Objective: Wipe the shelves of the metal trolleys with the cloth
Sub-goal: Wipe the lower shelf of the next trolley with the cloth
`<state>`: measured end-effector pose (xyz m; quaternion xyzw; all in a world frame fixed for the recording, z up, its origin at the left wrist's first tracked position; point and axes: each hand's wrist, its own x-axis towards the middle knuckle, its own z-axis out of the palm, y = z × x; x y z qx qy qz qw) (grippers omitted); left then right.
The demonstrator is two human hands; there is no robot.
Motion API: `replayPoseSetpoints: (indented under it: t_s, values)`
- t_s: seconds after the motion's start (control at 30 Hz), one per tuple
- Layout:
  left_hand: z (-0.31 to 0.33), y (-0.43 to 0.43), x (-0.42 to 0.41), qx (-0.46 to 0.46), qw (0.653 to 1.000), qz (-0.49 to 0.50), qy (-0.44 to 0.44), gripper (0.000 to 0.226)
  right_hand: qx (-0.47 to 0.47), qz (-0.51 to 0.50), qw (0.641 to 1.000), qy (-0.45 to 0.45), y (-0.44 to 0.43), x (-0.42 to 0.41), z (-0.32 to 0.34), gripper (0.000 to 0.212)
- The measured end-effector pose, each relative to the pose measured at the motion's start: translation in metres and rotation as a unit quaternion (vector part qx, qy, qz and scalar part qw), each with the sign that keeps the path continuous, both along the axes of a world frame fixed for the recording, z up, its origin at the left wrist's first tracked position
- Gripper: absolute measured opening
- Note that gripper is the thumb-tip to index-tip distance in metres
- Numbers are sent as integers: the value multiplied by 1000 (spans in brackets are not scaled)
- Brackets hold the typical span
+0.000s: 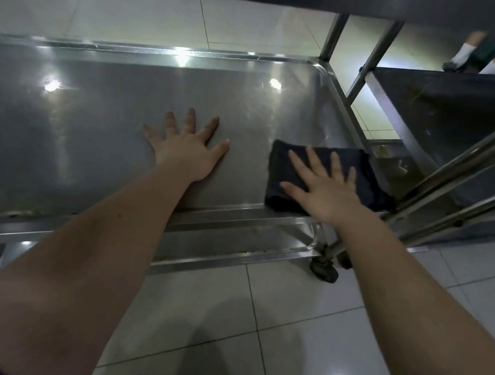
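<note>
Cloth (368, 183): dark, folded, on shelf (94, 144) near right front corner.
Right hand (323, 191): fingers spread, pressing flat on cloth.
Left hand (186, 152): spread flat on bare shelf, apart from cloth.
Handling: probably soft, light, prone to bunching; palm pressure over middle.

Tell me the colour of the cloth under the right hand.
The cloth is dark navy, nearly black; head view.

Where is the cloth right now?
In the head view, the dark cloth lies in the near right corner of the shelf, under the right hand.
</note>
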<state>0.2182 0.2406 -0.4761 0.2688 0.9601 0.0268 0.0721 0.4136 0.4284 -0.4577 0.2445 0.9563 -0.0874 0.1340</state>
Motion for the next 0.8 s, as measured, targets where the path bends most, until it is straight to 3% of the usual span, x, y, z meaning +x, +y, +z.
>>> replayPoseSetpoints:
  t_s: [0.13, 0.3, 0.47, 0.57, 0.8]
  values:
    - [4, -3, -1, -13, 1000, -1, -12, 69, -2, 55, 998, 37, -60, -26, -6, 69]
    - [14, -18, -20, 20, 995, -33, -96, 59, 5, 51, 998, 33, -57, -29, -9, 68]
    - [13, -104, -58, 22, 999, -45, -7, 56, 12, 44, 998, 38, -62, -31, -8, 67]
    - [7, -134, -68, -22, 999, -27, -4, 56, 18, 42, 998, 32, -62, -31, -8, 67]
    - [2, -135, -70, -24, 999, -32, -4, 57, 12, 8, 1000, 17, -97, -47, -5, 67]
